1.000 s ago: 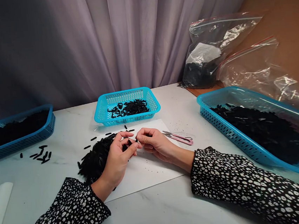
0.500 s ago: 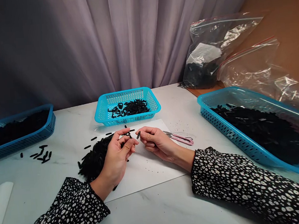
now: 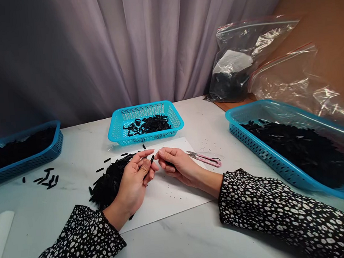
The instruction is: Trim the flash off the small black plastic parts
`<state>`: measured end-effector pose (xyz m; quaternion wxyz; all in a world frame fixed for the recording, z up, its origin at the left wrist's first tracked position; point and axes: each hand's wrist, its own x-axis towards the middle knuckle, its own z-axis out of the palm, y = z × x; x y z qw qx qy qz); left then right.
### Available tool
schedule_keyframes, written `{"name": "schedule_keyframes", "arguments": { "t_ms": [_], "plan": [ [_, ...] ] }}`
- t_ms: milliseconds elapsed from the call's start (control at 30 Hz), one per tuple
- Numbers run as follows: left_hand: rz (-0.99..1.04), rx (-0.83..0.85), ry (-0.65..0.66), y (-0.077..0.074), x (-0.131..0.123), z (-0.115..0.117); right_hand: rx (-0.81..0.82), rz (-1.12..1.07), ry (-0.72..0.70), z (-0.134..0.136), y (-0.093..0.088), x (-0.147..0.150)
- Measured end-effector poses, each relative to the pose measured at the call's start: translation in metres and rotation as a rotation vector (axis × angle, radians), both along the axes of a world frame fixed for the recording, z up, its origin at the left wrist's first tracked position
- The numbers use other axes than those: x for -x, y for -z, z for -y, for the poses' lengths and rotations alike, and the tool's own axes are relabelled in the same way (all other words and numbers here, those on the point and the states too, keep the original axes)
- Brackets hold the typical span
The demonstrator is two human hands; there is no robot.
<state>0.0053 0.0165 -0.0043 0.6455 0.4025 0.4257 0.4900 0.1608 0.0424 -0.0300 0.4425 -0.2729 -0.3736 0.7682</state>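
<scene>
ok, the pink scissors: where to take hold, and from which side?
Probably the pink handle end of the scissors, pinched from above and the right: they lie flat, slightly angled, handle end to the right, blades pointing left with their tips close to the right hand.

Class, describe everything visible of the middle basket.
The middle basket is bright blue, shallow and rectangular with rounded corners, apparently plastic, its walls perforated below a solid rim. It stands upright on the table, beyond the left hand and right hand, touched by neither. Black pieces cover part of its floor.
</scene>
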Motion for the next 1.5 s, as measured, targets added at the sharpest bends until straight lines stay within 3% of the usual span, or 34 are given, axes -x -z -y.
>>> {"name": "schedule_keyframes", "arguments": {
  "t_ms": [400,1067,1500],
  "plan": [
    [-0.007,0.067,0.022,-0.0018,-0.0026,0.0013,0.020,-0.020,0.058,-0.0006,0.0010,-0.0003],
    [-0.083,0.024,-0.019,-0.0020,0.0003,-0.0001,0.034,-0.044,0.070,-0.0008,-0.0017,-0.0032],
    [-0.158,-0.004,0.039,-0.0011,-0.0040,0.0044,-0.072,0.124,0.067,0.0026,0.0005,0.0056]
  ]
}}
